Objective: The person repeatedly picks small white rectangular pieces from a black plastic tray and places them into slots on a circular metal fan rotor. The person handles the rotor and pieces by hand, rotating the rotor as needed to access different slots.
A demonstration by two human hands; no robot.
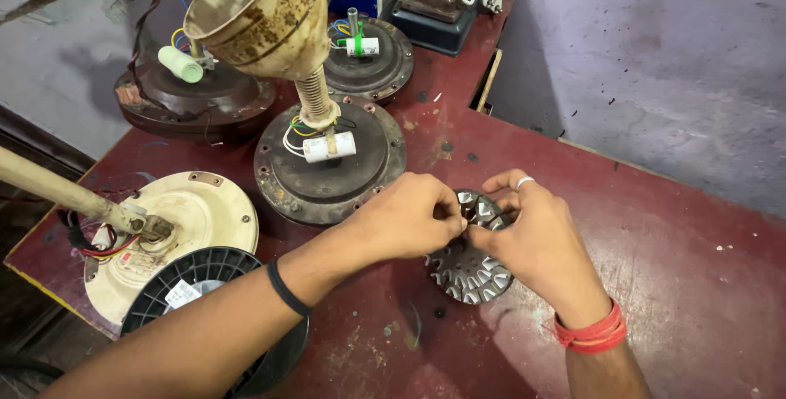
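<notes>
A round metal fan stator core (467,272) with slotted teeth lies flat on the dark red table (671,252). My left hand (405,219) pinches at its upper edge with thumb and fingers closed. My right hand (532,239) grips the same upper edge from the right, fingertips meeting the left hand's. What is pinched between the fingertips is too small to tell. A ring sits on one right finger, red thread bands on the right wrist, a black band on the left wrist.
Several ceiling fan motors stand behind: a dark one with a white capacitor and rusty cup (327,157), a cream one with a rod (176,223), two more at the back (196,96) (372,55). A black spool (205,284) sits at the left edge. A grey wall lies to the right.
</notes>
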